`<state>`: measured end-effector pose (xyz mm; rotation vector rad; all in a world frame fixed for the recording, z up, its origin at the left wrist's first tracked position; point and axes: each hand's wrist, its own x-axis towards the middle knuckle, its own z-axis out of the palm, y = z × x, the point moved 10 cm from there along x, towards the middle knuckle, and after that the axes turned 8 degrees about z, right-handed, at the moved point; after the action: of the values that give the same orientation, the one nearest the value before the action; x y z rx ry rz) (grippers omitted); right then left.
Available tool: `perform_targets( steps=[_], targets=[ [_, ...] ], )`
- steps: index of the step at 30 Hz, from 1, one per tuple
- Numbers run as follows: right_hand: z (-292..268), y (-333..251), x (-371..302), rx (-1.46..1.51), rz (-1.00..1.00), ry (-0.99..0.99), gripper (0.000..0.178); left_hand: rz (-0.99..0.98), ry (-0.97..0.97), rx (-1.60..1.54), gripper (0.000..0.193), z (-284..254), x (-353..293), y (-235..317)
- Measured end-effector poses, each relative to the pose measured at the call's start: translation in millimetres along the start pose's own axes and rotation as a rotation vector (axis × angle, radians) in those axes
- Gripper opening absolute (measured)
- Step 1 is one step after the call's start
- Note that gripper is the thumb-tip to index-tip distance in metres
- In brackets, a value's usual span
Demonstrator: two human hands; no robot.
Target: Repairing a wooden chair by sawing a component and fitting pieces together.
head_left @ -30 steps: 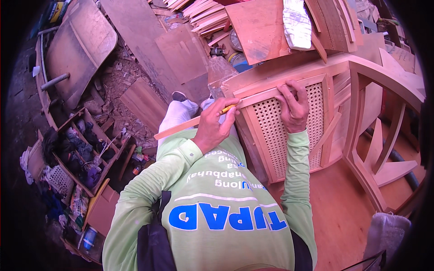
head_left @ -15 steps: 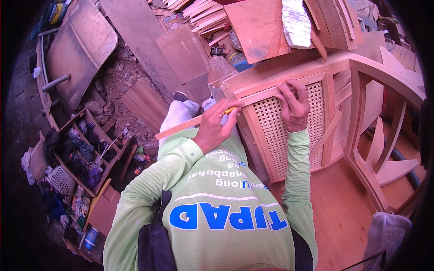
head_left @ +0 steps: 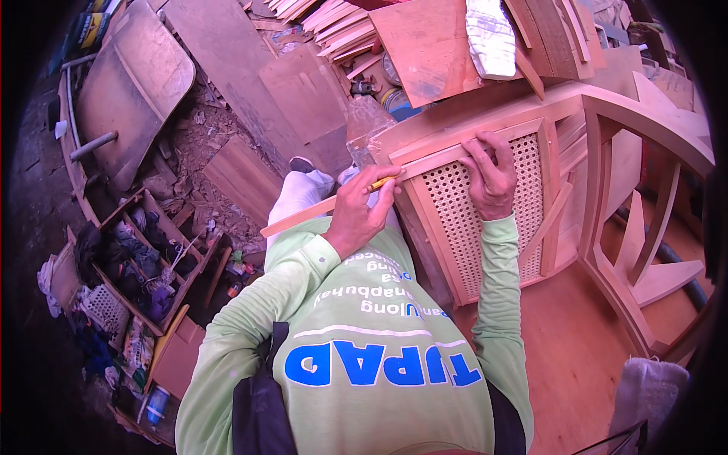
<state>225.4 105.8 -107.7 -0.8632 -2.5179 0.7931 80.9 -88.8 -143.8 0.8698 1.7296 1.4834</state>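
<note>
My left hand (head_left: 356, 214) is closed on a yellow pencil (head_left: 381, 183), its fingers pinched near the end of the frame. A thin wooden strip (head_left: 299, 215) runs under that hand and across the top of a wooden frame with a woven cane panel (head_left: 447, 235). My right hand (head_left: 491, 180) lies over the strip and the cane, with bent fingers pressing the strip down along the frame's upper edge. Around the panel is a light wooden frame (head_left: 432, 216), with a short slat (head_left: 547, 221) lying slantwise on its right side.
Curved wooden chair parts (head_left: 599, 174) stand at the right. Behind the panel lie a board (head_left: 428, 49) and a white cloth bundle (head_left: 491, 38). A stack of wooden strips (head_left: 341, 30) is at the far middle. A divided wooden box (head_left: 148, 254) of odds and ends sits at left.
My left hand has tilted the pencil, so more of it shows. The strip and my right hand stay in nearly the same place on the frame.
</note>
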Motion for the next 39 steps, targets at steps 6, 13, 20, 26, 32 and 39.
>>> perform_targets(
  steps=[6,13,20,26,32,39],
  targets=[
    [5,-1,7,-0.001,0.002,0.008,0.033,-0.039,0.040,-0.067,0.023,-6,5,-7],
    [-10,-17,16,-0.012,-0.048,0.043,0.036,0.015,-0.006,0.069,0.019,-28,7,37],
    [-11,0,-17,0.025,-0.010,0.068,0.027,0.237,-0.137,0.374,0.023,-24,-1,-2],
    [-8,-17,4,-0.059,-0.131,0.131,0.033,0.483,-0.296,0.811,0.041,-20,3,49],
    [-22,-48,8,-0.096,-0.134,0.164,0.025,0.564,-0.324,0.880,0.036,-37,-2,50],
    [-12,-66,-26,-0.119,0.098,0.186,0.025,0.780,-0.383,0.961,0.037,-83,50,98]
  ],
)
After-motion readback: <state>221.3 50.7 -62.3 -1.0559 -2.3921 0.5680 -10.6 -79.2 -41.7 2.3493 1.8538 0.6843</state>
